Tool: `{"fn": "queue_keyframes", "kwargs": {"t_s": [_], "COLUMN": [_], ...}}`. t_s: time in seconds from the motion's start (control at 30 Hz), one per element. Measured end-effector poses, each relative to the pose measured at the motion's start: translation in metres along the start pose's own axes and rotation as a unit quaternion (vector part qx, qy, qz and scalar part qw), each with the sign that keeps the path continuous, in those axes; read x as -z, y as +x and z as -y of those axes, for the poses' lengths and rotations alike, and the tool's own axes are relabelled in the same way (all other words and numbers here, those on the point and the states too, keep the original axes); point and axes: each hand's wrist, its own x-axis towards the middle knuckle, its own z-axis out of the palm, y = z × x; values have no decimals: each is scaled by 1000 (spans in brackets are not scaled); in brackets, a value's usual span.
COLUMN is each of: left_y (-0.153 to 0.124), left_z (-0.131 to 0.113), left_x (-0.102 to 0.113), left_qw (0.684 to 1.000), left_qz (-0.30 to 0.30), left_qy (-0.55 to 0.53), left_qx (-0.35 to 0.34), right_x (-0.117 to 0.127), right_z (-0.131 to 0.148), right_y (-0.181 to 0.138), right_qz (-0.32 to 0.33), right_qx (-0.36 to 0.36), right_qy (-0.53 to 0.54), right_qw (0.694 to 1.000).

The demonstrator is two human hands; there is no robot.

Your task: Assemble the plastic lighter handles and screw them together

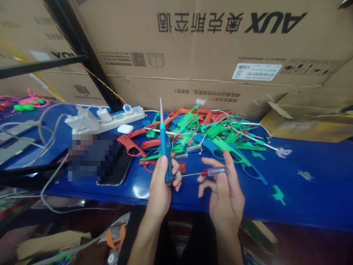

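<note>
My left hand (162,176) is closed around the handle of a blue gas lighter (164,141), whose metal tube points up and away from me. In my right hand (224,191) is a screwdriver (215,171) with a clear and red handle, held between thumb and fingers. The screwdriver's thin shaft reaches left to the lower end of the lighter's handle; whether its tip sits in a screw is too small to tell. Just beyond both hands lies a heap of red, green and blue lighter shells (217,141) with metal tubes and white wires.
A white power strip (110,123) with plugs stands at the back left, near a white earbud case (125,129) and a dark phone (121,165). Large cardboard boxes (193,70) wall off the back. Green plastic pieces (278,194) lie on the blue tabletop (311,198) at right.
</note>
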Motion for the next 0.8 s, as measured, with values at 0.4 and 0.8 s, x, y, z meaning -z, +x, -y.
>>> {"fn": "queue_keyframes", "kwargs": {"t_s": [0.4,0.8], "left_y": [1,0], "left_z": [2,1], "left_x": [1,0], "left_qw": [1000,1000], "left_qz": [13,11], "left_qy": [26,22], "left_qx": [-8,-14], "right_x": [-5,5], "right_z": [2,-2], "right_y": [2,-1], "right_qz": [-25,-20], "right_qx": [-14,5], "right_qy": [-5,15], "right_qw": [1000,1000]}}
